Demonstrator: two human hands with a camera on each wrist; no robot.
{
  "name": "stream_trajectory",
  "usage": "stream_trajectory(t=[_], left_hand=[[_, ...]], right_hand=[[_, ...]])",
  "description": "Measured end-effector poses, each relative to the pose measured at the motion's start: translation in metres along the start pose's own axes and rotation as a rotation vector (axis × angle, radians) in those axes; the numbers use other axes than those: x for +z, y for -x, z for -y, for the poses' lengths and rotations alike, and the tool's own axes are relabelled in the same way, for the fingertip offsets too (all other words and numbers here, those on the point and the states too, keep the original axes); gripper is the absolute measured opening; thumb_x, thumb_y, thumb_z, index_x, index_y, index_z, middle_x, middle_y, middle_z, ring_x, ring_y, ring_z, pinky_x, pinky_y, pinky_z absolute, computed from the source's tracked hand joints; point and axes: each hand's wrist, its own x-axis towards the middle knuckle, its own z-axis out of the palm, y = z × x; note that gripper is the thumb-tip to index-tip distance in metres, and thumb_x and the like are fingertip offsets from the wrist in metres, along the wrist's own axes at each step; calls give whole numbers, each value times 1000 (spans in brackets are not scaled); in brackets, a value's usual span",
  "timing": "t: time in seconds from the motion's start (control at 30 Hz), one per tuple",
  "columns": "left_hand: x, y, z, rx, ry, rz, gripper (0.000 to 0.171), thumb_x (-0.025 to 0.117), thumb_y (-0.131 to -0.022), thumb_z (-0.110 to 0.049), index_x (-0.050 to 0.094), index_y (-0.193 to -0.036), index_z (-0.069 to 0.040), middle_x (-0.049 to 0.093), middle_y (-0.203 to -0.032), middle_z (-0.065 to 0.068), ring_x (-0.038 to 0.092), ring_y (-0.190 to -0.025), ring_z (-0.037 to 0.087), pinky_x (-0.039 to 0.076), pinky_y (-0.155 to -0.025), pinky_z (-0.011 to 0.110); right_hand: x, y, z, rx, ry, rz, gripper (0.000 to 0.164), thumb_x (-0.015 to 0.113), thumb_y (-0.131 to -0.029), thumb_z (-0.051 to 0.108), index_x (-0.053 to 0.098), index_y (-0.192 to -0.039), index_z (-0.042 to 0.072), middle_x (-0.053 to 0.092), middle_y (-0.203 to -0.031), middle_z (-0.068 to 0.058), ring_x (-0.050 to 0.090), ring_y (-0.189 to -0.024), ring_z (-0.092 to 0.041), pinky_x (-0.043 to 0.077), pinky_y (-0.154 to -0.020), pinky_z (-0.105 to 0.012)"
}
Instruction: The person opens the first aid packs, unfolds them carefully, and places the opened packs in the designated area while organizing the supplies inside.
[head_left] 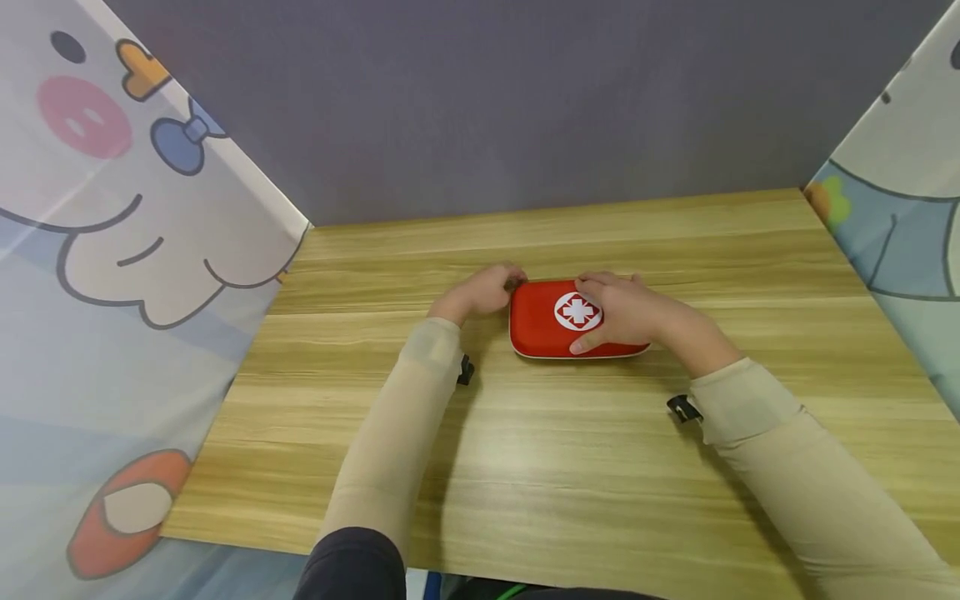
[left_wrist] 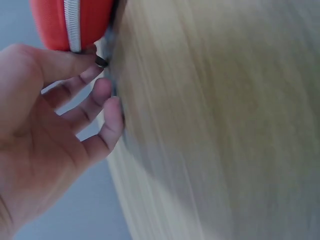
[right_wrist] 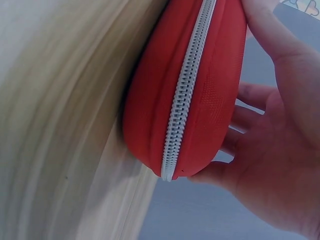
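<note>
A red zippered first-aid case (head_left: 536, 321) with a white cross emblem lies flat on the wooden table. My right hand (head_left: 626, 310) holds it from above at its right half, thumb on the front part of the lid and fingers over the far side. In the right wrist view, the closed silver zip (right_wrist: 182, 100) runs along the case's side. At the far left corner, my left hand (head_left: 483, 292) pinches a small dark zipper pull (left_wrist: 101, 61) between thumb and fingers. Its other fingers are bent, close over the tabletop.
The wood-grain table (head_left: 562, 467) stretches around the case on all sides. A grey wall (head_left: 525, 108) stands behind it, and cartoon-printed sheets (head_left: 97, 275) flank the left and right. Small black clips (head_left: 682, 408) stick out from the sleeve cuffs.
</note>
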Motion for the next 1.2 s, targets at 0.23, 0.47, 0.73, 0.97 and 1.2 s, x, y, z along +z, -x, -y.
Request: stream_trajectory(t=[0.23, 0.47, 0.73, 0.97, 1.2], left_hand=[[-2, -1, 3, -33, -58, -2, 41, 44, -101, 5, 72, -132, 1, 72, -134, 17, 64, -123, 28, 52, -112, 41], [-5, 5, 6, -22, -105, -73, 28, 48, -108, -4, 75, -116, -1, 71, -107, 12, 59, -98, 23, 52, -92, 35], [-1, 13, 12, -70, -155, -106, 30, 51, -106, -5, 75, -124, -3, 75, -121, 12, 65, -111, 26, 54, -103, 39], [4, 23, 11, -53, -224, -123, 22, 51, -98, 4, 72, -96, -2, 65, -92, 9, 53, -88, 23, 47, -83, 34], [14, 49, 8, 10, -187, -58, 19, 59, -101, 0, 70, -86, -6, 57, -81, 0, 48, -79, 16, 44, -77, 30]], right_hand=[[1, -1, -1, 9, -33, -2, 114, 90, -81, 53, 35, -163, -3, 32, -172, -26, 27, -160, -47, 10, -124, -81], [-8, -10, -2, 8, -2, -28, 110, 91, -81, 50, 37, -163, -1, 36, -171, -22, 31, -159, -44, 16, -127, -76], [-4, -16, 0, 11, 9, -9, 110, 89, -82, 50, 36, -165, 2, 36, -171, -21, 32, -159, -45, 18, -129, -72], [-3, -15, -1, 12, 33, -2, 107, 85, -85, 51, 35, -164, -1, 35, -172, -22, 27, -161, -45, 16, -128, -74], [-4, -14, -3, 22, 66, 14, 107, 83, -86, 52, 35, -164, -2, 36, -171, -23, 29, -160, -46, 17, -127, -76]])
